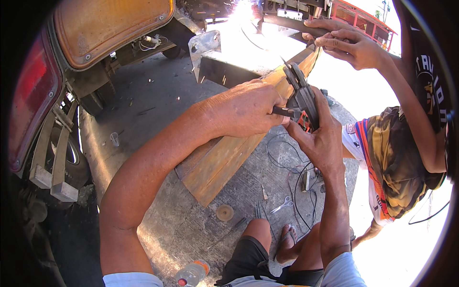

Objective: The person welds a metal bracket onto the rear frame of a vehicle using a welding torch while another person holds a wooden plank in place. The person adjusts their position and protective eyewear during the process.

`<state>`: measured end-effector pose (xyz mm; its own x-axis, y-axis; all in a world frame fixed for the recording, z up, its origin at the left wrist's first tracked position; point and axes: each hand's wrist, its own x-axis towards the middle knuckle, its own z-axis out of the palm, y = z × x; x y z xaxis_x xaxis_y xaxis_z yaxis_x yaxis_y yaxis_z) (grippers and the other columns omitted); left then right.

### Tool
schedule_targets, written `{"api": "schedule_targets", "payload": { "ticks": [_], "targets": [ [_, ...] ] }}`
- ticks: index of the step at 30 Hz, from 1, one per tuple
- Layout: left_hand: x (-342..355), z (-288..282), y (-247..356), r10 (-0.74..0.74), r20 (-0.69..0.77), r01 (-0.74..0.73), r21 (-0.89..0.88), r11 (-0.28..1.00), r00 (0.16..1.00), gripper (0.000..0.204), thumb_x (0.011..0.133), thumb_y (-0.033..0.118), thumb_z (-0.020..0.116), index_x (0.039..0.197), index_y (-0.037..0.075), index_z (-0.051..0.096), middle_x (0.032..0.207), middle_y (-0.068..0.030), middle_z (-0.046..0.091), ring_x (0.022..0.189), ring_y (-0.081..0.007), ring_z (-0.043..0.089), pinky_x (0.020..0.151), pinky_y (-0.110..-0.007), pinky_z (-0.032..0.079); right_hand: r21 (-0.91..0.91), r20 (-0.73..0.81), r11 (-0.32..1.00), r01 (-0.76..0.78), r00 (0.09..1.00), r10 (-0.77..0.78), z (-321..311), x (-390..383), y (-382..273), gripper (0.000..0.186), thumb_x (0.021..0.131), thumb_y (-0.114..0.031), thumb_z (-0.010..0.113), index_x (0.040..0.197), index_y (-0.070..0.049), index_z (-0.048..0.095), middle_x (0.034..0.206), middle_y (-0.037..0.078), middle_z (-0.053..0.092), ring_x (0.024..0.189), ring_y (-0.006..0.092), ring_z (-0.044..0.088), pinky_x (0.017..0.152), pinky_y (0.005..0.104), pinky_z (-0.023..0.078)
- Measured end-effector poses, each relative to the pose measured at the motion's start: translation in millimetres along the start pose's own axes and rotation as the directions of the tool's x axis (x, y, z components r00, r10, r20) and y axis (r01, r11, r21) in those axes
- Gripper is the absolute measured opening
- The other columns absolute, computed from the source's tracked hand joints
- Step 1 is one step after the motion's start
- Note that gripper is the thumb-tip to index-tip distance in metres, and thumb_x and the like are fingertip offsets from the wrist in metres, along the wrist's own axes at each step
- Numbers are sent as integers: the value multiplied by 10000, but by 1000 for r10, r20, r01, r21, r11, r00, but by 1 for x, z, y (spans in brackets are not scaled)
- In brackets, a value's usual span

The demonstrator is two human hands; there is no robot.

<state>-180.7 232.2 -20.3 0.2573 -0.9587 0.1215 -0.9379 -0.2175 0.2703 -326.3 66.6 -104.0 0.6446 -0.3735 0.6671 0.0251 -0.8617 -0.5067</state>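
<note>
My right hand (315,131) grips a long, dark grey hand tool (302,93) with a slotted upper end and a red-orange part near my thumb. Its exact kind is unclear. Closed around a short black handle (283,111) at the tool's side, my left hand (251,107) is just above a worn wooden plank (224,167). Beyond the tool, a white welding glare (246,12) throws sparks by a metal bracket (204,45). At the upper right, another person's hands (351,45) hold a dark flat bar (289,23).
A rusty vehicle body (112,26) and wheel (71,158) stand at left. On the concrete lie a round disc (224,213), scissors (282,204), looping cables (294,184) and a clear bottle (192,272). The other person (397,153) is close on my right.
</note>
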Motion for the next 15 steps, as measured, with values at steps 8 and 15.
{"api": "schedule_targets", "payload": {
  "ticks": [8,15],
  "targets": [
    [0,0,1,-19,2,19,36,999,1000,638,1012,485,725,1373,-40,704,1156,-217,708,1149,-363,654,961,-492,543,-18,1,1000,-24,1000,24,0,1,0,939,849,-513,873,1583,-85,473,1100,190,778,768,265,739,715,414,598],
    [0,-1,-1,45,-20,-46,-33,998,999,589,989,401,762,1311,-89,716,1133,-269,729,1024,-385,720,906,-477,560,47,-19,999,2,1000,-1,-1,-1,0,901,847,-442,881,1570,-76,487,911,100,739,637,158,613,616,359,505]
  ]
}}
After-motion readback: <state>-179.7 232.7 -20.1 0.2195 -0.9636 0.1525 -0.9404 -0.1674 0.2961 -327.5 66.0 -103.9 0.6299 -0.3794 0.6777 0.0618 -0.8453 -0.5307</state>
